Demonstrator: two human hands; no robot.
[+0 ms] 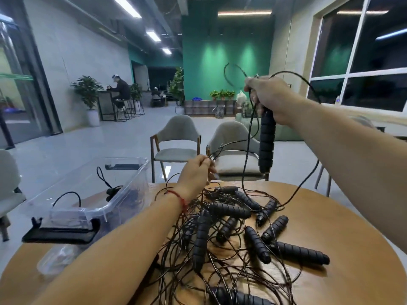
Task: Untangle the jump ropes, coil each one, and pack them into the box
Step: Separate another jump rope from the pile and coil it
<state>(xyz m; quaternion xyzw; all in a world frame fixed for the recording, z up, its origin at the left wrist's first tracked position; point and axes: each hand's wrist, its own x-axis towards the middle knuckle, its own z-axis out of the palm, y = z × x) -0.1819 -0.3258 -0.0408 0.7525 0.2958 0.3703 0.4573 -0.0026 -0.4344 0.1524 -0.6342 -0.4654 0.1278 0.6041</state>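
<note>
Head view: right hand (269, 96) grips a handle (267, 142) held high, likely to draw its cord (288, 72) free; left hand (196, 172) pinches a strand (217, 151) above the tangle (231, 227).

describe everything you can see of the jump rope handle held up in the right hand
The handle is black, long and cylindrical, with a ribbed grip that looks like foam. It hangs nearly upright in the air above the far edge of the wooden table, clear of the pile. The right hand grips its upper end, fingers curled round it; the lower end is free. A thin black cord leaves the top of the hand, arcs right and drops toward the tangle.
</note>
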